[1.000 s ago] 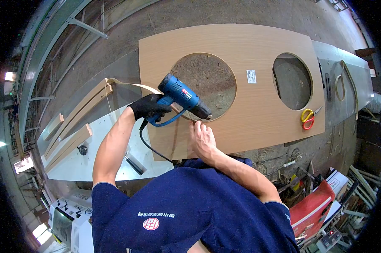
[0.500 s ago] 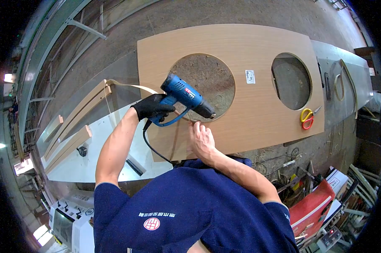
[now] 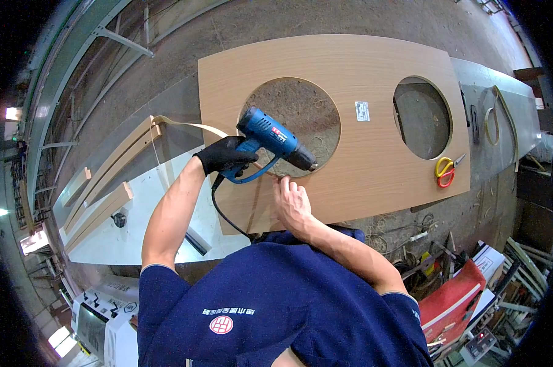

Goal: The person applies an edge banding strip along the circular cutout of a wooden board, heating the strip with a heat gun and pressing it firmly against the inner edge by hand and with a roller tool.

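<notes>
My left hand [image 3: 224, 155], in a black glove, is wrapped round the handle of a blue heat gun [image 3: 270, 134]. The gun's dark nozzle points down and right over the lower part of a round hole in a wood-grain panel [image 3: 362, 171]. At that hole's lower rim is my bare right hand [image 3: 293, 203], its fingers bent together over the edge. A thin pale edge banding strip [image 3: 197, 125] runs from the left, passes behind the gun and reaches the rim beside these fingers. The fingertips' exact grip on it is partly hidden.
Scissors [image 3: 446, 171] with yellow and red handles lie on the panel's right part, below a second hole. A white label [image 3: 362, 111] sits between the holes. Curved wooden pieces [image 3: 108, 174] rest on the left. The gun's black cord [image 3: 227, 215] trails toward my body.
The heat gun has shifted slightly to the right with my left hand, its nozzle tip moving a little along the hole. My right hand stays at the rim.
</notes>
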Available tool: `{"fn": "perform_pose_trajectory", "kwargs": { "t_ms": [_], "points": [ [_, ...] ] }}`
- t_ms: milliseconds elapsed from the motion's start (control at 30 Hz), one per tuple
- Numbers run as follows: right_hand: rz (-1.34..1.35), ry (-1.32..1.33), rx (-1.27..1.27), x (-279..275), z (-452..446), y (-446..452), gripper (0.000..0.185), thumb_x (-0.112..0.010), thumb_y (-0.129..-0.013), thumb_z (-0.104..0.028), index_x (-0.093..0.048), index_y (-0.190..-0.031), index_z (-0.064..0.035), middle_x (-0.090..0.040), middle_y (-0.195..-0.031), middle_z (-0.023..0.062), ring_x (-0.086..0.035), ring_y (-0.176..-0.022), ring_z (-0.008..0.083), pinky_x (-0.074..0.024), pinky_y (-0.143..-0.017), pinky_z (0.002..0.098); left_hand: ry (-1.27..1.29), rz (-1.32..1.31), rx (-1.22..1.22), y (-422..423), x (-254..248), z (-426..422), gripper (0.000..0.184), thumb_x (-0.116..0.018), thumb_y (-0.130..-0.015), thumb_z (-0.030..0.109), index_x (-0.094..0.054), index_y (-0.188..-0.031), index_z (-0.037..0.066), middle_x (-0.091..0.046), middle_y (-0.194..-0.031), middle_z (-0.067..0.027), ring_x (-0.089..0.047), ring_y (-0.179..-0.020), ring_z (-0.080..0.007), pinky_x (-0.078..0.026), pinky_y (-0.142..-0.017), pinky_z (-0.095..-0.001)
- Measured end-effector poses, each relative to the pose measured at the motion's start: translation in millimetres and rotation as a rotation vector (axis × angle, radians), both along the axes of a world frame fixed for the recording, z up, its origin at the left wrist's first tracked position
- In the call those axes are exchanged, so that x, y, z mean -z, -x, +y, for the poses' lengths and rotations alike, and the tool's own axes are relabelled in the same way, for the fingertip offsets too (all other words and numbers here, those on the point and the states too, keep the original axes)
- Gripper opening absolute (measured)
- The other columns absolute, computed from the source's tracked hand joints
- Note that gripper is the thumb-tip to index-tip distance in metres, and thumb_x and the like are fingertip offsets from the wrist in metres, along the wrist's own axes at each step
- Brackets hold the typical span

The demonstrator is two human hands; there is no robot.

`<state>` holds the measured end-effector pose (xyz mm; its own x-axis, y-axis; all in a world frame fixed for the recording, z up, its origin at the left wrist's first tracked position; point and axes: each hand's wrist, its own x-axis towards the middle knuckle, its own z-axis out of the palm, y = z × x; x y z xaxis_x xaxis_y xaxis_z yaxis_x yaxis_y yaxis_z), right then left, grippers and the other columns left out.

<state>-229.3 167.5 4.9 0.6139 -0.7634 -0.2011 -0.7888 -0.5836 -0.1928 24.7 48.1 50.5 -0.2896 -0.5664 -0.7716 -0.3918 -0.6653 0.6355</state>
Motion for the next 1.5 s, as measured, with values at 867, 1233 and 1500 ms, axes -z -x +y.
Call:
{"fn": "perform_pose_trajectory", "kwargs": {
  "t_ms": [867, 1233, 1500],
  "points": [
    [-0.003, -0.035, -0.014, -3, 0, 0, 0.105, -0.086, -0.069, -0.044, -0.042, -0.150, 0.0058, -0.053, -0.132, 0.0252, -0.060, -0.103, 0.0281, -0.0497, -0.085, 0.0369, 0.095, 0.103, -0.099, 15, 21, 7, 0.050, -0.083, -0.087, 0.032, -0.064, -0.119, -0.001, -0.071, -0.087, -0.0085, -0.070, -0.073, -0.0155, -0.056, -0.064, -0.0302],
    [0.000, -0.022, -0.015, 2, 1, -2, 0.099, -0.082, -0.075, -0.040, -0.040, -0.151, 0.0065, -0.053, -0.133, 0.0279, -0.061, -0.103, 0.0289, -0.0502, -0.086, 0.0377, 0.090, 0.062, -0.112, 27, 13, 4, 0.046, -0.083, -0.087, 0.032, -0.066, -0.114, 0.000, -0.069, -0.084, -0.0069, -0.069, -0.071, -0.0145, -0.058, -0.065, -0.0301],
    [0.008, -0.013, -0.009, 2, 1, -4, 0.106, -0.084, -0.072, -0.044, -0.037, -0.153, 0.0057, -0.053, -0.134, 0.0288, -0.062, -0.104, 0.0294, -0.0513, -0.086, 0.0384, 0.046, 0.100, -0.185, 36, 15, 2, 0.042, -0.080, -0.090, 0.029, -0.065, -0.119, 0.002, -0.069, -0.092, -0.0067, -0.069, -0.077, -0.0164, -0.061, -0.069, -0.0337]
  ]
}}
